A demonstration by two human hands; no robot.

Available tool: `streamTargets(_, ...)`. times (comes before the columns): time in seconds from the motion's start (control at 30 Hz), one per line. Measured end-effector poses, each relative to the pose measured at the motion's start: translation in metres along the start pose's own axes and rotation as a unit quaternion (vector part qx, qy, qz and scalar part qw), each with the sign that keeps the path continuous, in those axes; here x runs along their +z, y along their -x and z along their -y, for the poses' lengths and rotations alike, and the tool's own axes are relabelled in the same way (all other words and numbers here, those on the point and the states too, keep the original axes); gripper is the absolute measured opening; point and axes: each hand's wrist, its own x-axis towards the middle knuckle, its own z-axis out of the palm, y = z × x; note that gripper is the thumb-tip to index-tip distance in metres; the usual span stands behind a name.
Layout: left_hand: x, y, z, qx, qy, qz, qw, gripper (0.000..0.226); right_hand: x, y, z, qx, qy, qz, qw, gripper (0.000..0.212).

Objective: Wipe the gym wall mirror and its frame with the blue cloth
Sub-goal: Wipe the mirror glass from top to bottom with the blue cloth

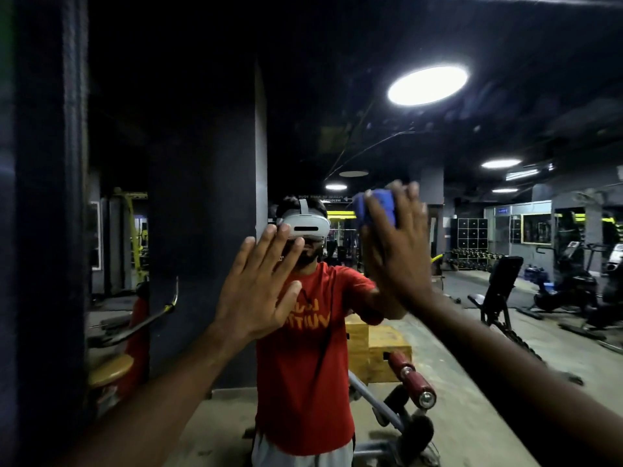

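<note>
The wall mirror [387,136] fills most of the view and reflects the gym and me in a red shirt. Its dark frame [47,230] runs down the left side. My right hand [397,244] is raised at head height with straight fingers, pressing the folded blue cloth [377,210] flat against the glass. My left hand [259,284] is also raised, fingers spread and straight, palm towards the glass to the left of the cloth. It holds nothing.
In the reflection a weight bench with red rollers [411,379] and wooden boxes [377,348] stand behind me. An incline bench [499,291] and exercise bikes [573,284] are at the right. A round stool [108,369] sits at lower left.
</note>
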Motion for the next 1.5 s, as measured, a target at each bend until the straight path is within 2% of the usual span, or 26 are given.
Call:
streamTargets(0.17, -0.004, -0.002, -0.007, -0.022, 0.019, -0.010, 1.000, 0.073, 0.014, 0.112, -0.005, -0.198, 0.023, 0.076, 0.977, 0.064)
streamTargets(0.23, -0.007, -0.005, -0.017, -0.042, 0.045, -0.021, 0.998, 0.073, 0.008, 0.126, -0.026, -0.271, 0.059, 0.106, 0.955, 0.065)
streamTargets(0.3, -0.010, -0.015, -0.034, -0.027, 0.067, -0.034, 0.997, 0.074, -0.001, 0.112, -0.046, -0.311, 0.079, 0.111, 0.941, 0.065)
streamTargets(0.37, -0.009, -0.032, -0.057, 0.008, 0.073, -0.034, 0.997, 0.073, -0.012, 0.076, -0.062, -0.266, 0.087, 0.098, 0.955, 0.070)
streamTargets(0.43, -0.007, -0.049, -0.081, 0.010, 0.074, -0.015, 0.997, 0.073, -0.027, 0.029, -0.079, -0.145, 0.071, 0.050, 0.986, 0.075)
streamTargets(0.5, -0.003, -0.058, -0.096, -0.010, 0.063, 0.002, 0.998, 0.073, -0.041, -0.008, -0.095, -0.003, 0.039, 0.012, 0.999, 0.064)
streamTargets(0.57, 0.002, -0.057, -0.100, -0.020, 0.048, 0.005, 0.999, 0.076, -0.043, -0.019, -0.100, 0.072, 0.010, -0.003, 0.997, 0.057)
streamTargets(0.63, 0.004, -0.055, -0.099, -0.015, 0.045, 0.000, 0.999, 0.077, -0.037, -0.001, -0.095, 0.051, 0.001, 0.001, 0.999, 0.058)
streamTargets(0.73, 0.003, -0.057, -0.100, -0.014, 0.045, 0.000, 0.999, 0.076, -0.022, 0.068, -0.090, -0.036, 0.005, 0.035, 0.999, 0.062)
streamTargets(0.83, 0.002, -0.057, -0.105, -0.030, 0.058, -0.001, 0.998, 0.075, -0.022, 0.136, -0.099, -0.144, 0.029, 0.071, 0.987, 0.052)
streamTargets(0.9, 0.000, -0.056, -0.115, -0.042, 0.074, -0.009, 0.996, 0.077, -0.028, 0.155, -0.111, -0.206, 0.050, 0.101, 0.972, 0.055)
streamTargets(0.97, -0.001, -0.061, -0.135, -0.017, 0.080, -0.016, 0.996, 0.081, -0.036, 0.144, -0.126, -0.237, 0.066, 0.108, 0.963, 0.059)
streamTargets(1.03, 0.000, -0.072, -0.159, 0.021, 0.086, -0.014, 0.996, 0.080, -0.043, 0.111, -0.144, -0.196, 0.066, 0.092, 0.974, 0.062)
streamTargets(1.13, 0.006, -0.089, -0.189, 0.029, 0.079, 0.004, 0.996, 0.076, -0.060, 0.045, -0.175, -0.045, 0.056, 0.037, 0.997, 0.062)
streamTargets(1.23, 0.014, -0.093, -0.197, 0.014, 0.062, 0.011, 0.998, 0.075, -0.072, 0.006, -0.193, 0.101, 0.019, -0.001, 0.995, 0.056)
streamTargets(1.33, 0.016, -0.093, -0.194, 0.017, 0.052, 0.004, 0.998, 0.074, -0.067, 0.028, -0.189, 0.062, 0.012, 0.006, 0.998, 0.059)
streamTargets(1.5, 0.015, -0.091, -0.198, 0.012, 0.028, 0.003, 1.000, 0.075, -0.055, 0.135, -0.195, -0.136, 0.024, 0.073, 0.988, 0.062)
